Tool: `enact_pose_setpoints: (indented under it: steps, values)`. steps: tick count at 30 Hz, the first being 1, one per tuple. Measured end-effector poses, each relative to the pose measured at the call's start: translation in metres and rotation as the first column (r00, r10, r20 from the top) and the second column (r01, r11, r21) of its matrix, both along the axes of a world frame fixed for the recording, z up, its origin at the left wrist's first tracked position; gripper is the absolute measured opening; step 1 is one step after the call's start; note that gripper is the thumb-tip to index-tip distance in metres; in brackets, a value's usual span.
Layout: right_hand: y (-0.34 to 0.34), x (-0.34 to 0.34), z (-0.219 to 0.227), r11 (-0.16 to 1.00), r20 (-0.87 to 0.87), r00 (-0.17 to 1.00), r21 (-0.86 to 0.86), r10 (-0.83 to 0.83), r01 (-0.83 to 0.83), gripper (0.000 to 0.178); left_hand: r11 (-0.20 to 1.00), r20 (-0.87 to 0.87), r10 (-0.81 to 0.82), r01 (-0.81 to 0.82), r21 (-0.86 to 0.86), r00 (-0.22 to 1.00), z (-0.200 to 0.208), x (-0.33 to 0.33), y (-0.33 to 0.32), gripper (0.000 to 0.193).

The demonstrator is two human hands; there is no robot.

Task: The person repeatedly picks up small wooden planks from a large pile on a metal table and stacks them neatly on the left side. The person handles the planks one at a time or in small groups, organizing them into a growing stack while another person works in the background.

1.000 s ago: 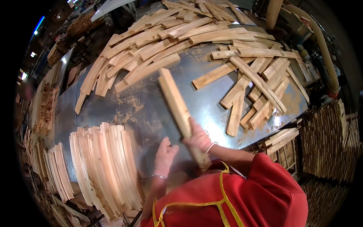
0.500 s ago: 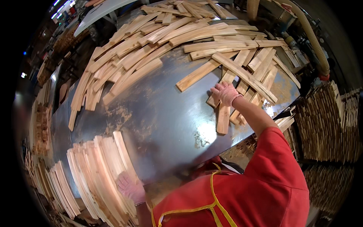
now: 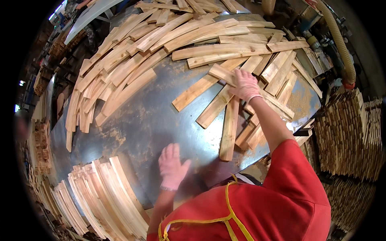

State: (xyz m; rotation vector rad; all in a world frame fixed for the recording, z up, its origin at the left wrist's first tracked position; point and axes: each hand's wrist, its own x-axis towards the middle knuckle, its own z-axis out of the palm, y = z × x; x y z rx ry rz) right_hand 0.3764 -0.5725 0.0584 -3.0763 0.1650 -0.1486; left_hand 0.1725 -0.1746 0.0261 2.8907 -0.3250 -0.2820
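My right hand [image 3: 246, 85], in a pale pink glove, lies across a short wooden plank [image 3: 277, 107] on top of a crisscross heap at the right. Its fingers reach over the plank's far edge, and the thumb is at the near edge. My left hand [image 3: 173, 166], gloved alike and slightly blurred, is over the metal tabletop [image 3: 148, 124] with fingers stretched and thumb apart; it holds nothing. To its left stands a neat row of pale planks [image 3: 106, 193] set side by side. Under my right hand, several planks [image 3: 228, 132] fan out toward me.
A large loose pile of planks [image 3: 161, 38] covers the table's far side. Sawdust [image 3: 114, 136] is scattered on the metal. Tall wood stacks [image 3: 348, 136] stand at the right, below a ribbed hose [image 3: 341, 52]. Another person's arm [image 3: 83, 4] shows at the far upper left.
My left hand has left the row of planks and moved right and forward over the tabletop. My right hand has shifted from lower planks onto the top diagonal one. The view has shifted slightly.
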Motion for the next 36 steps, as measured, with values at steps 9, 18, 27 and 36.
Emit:
enact_pose_setpoints:
  steps: [9, 18, 27, 36]
  values:
    - [0.070, -0.107, 0.036, 0.589, 0.125, 0.575, -0.188, 0.808, -0.786, 0.037, 0.989, 0.014, -0.042, 0.043, -0.144, 0.999, 0.028, 0.032, -0.049, 0.102]
    - [0.189, -0.247, -0.019, -0.124, -0.508, 0.861, 0.854, 0.011, 0.505, 0.089, 0.987, -0.495, -0.136, 0.073, -0.146, 0.858, 0.038, -0.039, -0.054, 0.062]
    - [0.153, -0.317, 0.008, -0.725, -0.377, 0.917, 0.596, 0.128, 0.346, 0.069, 0.988, -0.327, -0.061, 0.010, -0.153, 0.943, 0.010, -0.038, 0.032, 0.077]
    - [0.101, -0.335, -0.059, 0.070, -0.393, 0.879, 0.903, -0.270, 0.425, 0.084, 0.980, -0.136, -0.196, 0.198, 0.001, 0.971, -0.020, 0.029, -0.047, 0.083]
